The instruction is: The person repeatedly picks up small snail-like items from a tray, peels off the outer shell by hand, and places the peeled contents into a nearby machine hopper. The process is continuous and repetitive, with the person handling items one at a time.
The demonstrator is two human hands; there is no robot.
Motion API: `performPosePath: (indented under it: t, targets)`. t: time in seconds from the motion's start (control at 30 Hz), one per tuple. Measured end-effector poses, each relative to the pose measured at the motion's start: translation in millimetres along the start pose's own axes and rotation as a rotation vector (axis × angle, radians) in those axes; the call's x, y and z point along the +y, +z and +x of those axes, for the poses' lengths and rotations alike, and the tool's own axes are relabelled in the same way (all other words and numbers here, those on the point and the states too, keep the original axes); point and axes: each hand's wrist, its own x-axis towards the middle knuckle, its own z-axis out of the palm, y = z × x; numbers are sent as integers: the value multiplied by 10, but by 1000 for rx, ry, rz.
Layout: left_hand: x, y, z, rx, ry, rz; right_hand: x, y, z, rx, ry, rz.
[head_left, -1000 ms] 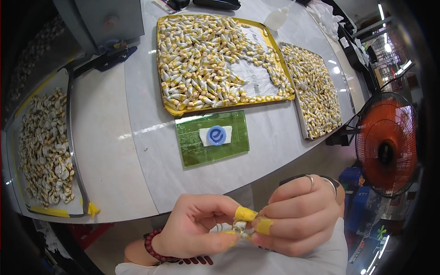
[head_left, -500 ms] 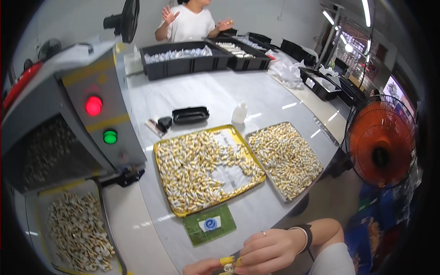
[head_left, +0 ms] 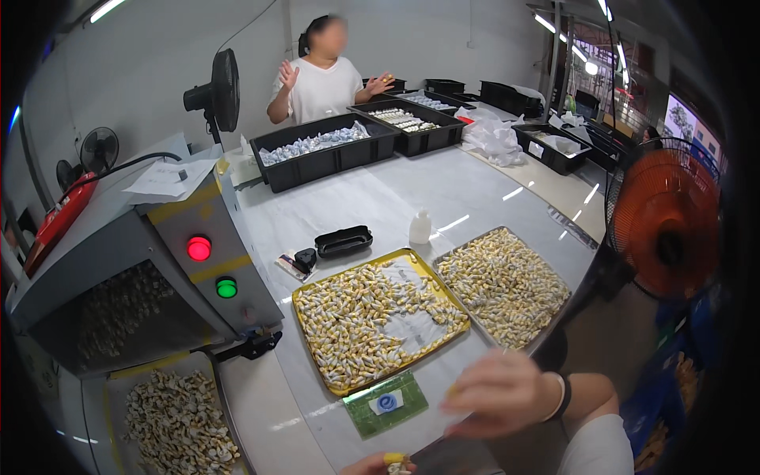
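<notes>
The work in hand was the handling of one small piece out of the bulk supply, done just below the yellow tray (head_left: 324, 294). That tray lay heaped with small cream-and-yellow parts (head_left: 348, 324), and it serves here as the landmark.

The left hand (head_left: 378, 465) showed only at the bottom edge, below the tray, its yellow-capped fingertips pinched on a small part (head_left: 398, 464). The right hand (head_left: 500, 393) hovered to the lower right of the tray, blurred, fingers loosely curled; whether it gripped anything could not be told.

A green pad with a blue-and-white label (head_left: 385, 404) lay just below the tray's near edge, and a metal tray (head_left: 504, 285) of the same parts sat just to its right. A grey machine with red and green lights (head_left: 207, 261) stood to its left.

Judging from this, the step was mid-way: the next move called for both hands meeting on the pinched piece.
</notes>
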Motion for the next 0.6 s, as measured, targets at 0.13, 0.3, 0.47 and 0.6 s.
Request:
performPosePath:
  t: [0.13,0.3,0.47,0.6]
  targets:
    - [-32,-118,60,25,22,43,745,-432,-355,-31,578,-430]
    - [-134,-365,-18,152,173,9,1411,-134,-783,-219,679,-467]
    - [-136,-296,56,69,161,-159,1438,-116,-925,-200,635,-513]
    - [-36,-199,70,29,145,-179,1352,-152,-934,-129,602,-548]
